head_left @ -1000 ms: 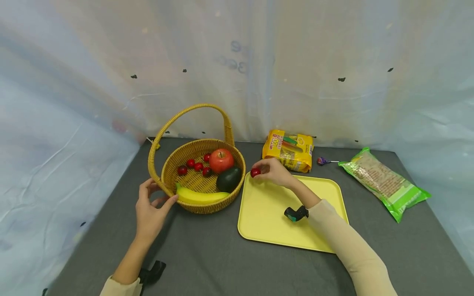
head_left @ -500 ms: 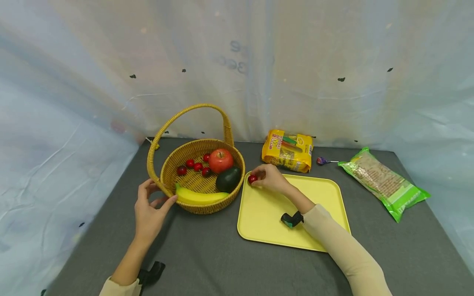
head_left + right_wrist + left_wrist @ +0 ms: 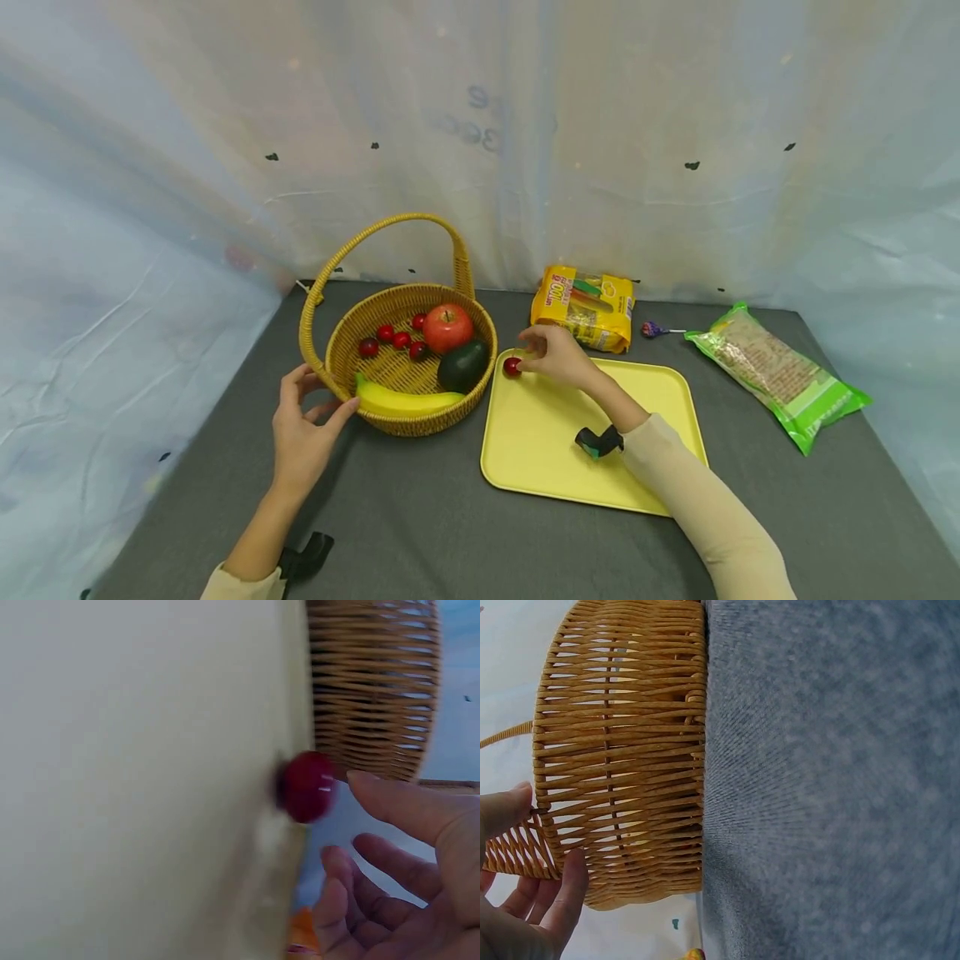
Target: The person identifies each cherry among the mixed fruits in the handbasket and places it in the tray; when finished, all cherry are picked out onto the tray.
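Observation:
My left hand (image 3: 302,442) grips the near-left rim of a wicker basket (image 3: 420,426), thumb over the edge and fingers against the outer weave, as the left wrist view shows. In the basket lie a banana (image 3: 405,402), a red apple (image 3: 447,327), a dark green avocado-like fruit (image 3: 462,367) and several cherries (image 3: 401,340). A single cherry (image 3: 307,787) sits at the far-left corner of the yellow tray (image 3: 555,475). Close beside it is my right hand (image 3: 561,360), its thumb and fingers spread apart and holding nothing; the thumb tip is right by the cherry.
Behind the tray lies a yellow snack packet (image 3: 585,307). A lollipop (image 3: 654,330) and a green-edged bag (image 3: 780,371) are to the right, on the dark cloth. A small yellow item (image 3: 316,295) lies behind the basket's left side. Plastic sheeting rises behind the table.
The right hand brought the cherry down onto the tray's corner, then its fingers parted and drew back slightly right. The left hand has kept its grip on the basket.

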`<state>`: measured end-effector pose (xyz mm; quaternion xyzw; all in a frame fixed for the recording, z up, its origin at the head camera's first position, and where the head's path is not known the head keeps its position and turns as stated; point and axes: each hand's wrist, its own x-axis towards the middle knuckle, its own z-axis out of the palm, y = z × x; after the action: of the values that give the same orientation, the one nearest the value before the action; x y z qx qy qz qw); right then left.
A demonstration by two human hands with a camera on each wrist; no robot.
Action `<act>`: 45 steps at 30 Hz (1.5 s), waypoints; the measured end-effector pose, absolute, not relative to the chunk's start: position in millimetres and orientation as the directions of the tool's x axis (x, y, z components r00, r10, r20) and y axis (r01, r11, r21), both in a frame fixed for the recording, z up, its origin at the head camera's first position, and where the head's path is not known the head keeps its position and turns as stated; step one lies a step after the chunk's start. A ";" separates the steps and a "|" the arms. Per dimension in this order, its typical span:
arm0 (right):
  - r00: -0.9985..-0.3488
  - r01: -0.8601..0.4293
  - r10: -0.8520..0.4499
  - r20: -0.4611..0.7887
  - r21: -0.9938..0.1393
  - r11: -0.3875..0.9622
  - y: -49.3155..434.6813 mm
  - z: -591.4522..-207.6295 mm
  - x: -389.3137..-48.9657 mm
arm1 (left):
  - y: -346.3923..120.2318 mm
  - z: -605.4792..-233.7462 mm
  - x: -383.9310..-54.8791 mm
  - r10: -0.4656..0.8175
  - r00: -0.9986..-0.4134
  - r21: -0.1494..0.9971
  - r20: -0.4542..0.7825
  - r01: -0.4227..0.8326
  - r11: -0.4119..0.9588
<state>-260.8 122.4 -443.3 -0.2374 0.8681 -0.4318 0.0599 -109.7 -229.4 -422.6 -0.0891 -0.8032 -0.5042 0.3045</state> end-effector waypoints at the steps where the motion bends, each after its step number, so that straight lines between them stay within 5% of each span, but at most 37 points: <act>1: -0.880 -0.370 -0.460 0.118 -0.777 0.509 121.7 -438.2 -261.7 | -229.5 -422.7 -109.7 -0.164 -0.798 0.756 0.580 0.452 0.473; 10: -0.816 -0.492 -0.508 0.276 -0.793 0.360 63.8 -387.4 -274.1 | -230.0 -422.9 -109.5 -0.157 -0.801 0.756 0.578 0.454 0.471; 20: -0.599 -0.492 -0.796 0.091 -0.826 0.276 -37.1 -367.1 -291.0 | -229.3 -425.9 -110.8 -0.146 -0.803 0.761 0.577 0.465 0.452; 29: -0.559 -0.375 -0.826 -0.076 -0.865 0.333 -79.1 -385.6 -301.9 | -230.8 -425.6 -109.7 -0.147 -0.801 0.751 0.581 0.456 0.478; 45: -0.498 -0.425 -0.856 -0.138 -0.822 0.380 -100.2 -407.1 -295.9 | -229.4 -425.3 -104.7 -0.148 -0.795 0.738 0.589 0.455 0.498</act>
<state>-295.9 -100.2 -407.1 -0.4109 0.7796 -0.3760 0.2865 -104.7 -229.4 -425.3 -0.0950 -0.8094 -0.4921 0.3061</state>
